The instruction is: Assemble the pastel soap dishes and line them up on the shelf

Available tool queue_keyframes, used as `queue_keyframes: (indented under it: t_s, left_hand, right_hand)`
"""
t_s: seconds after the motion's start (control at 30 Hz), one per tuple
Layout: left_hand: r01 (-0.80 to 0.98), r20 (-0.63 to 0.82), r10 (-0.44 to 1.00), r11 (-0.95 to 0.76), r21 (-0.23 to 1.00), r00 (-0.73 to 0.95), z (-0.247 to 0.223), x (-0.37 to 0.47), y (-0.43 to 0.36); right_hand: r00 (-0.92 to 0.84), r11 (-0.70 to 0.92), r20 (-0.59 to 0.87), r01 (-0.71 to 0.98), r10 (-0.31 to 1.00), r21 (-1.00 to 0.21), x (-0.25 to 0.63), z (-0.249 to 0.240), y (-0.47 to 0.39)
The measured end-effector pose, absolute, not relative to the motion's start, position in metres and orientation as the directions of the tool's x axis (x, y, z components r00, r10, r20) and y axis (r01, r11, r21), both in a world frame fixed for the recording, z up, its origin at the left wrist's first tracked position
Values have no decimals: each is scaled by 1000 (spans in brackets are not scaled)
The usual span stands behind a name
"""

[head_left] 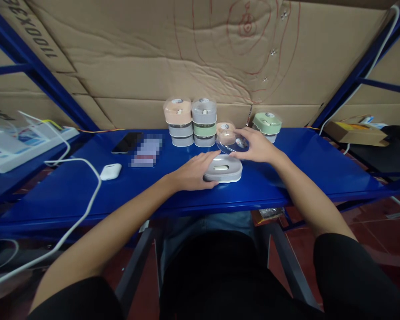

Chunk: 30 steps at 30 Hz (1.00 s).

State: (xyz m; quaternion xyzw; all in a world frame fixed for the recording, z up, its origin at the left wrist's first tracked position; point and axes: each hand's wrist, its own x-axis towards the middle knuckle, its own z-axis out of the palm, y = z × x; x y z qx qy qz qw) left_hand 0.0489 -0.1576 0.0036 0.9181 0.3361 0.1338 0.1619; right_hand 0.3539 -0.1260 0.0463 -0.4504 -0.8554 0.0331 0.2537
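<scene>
The left hand (pixel 198 172) holds the grey box (pixel 231 171) at frame centre. The right hand (pixel 257 146) holds the clear lid (pixel 227 141), just higher in frame.

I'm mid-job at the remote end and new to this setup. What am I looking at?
There's no machine: these are a person's bare hands, seen in one picture from a camera worn on the head, looking forward and down. The left hand is around the left end of a grey box; the right hand holds a clear lid above its back edge. Behind, on the blue table, stand a peach-topped stack, a grey-topped stack and a green-topped stack. Toward the left lie a white case and a dark phone.
</scene>
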Motion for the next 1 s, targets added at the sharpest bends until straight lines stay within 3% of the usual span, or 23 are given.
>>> queue_keyframes:
  t_s: [0.1, 0.23, 0.4, 0.87, 1.0]
  left_hand:
    - [524, 137, 642, -714, 464, 754, -4, 47, -152]
    - [494, 183, 731, -601, 628, 657, -13, 45, -140]
    - [459, 156, 790, -491, 741, 593, -15, 44, -131]
    - [489, 197, 773, -554, 674, 604, -16, 41, -127]
    - [519, 192, 760, -582, 625, 621, -17, 42, -130]
  right_hand:
    - [-548, 673, 403, 672, 733, -308, 348, 48, -134]
    - [-671, 758, 353, 571, 652, -315, 335, 47, -146]
    - [-654, 712, 283, 654, 702, -256, 311, 32, -153]
    - [-655, 717, 293, 647, 697, -260, 316, 3, -151]
    - [-677, 732, 283, 652, 680, -197, 332, 3, -172]
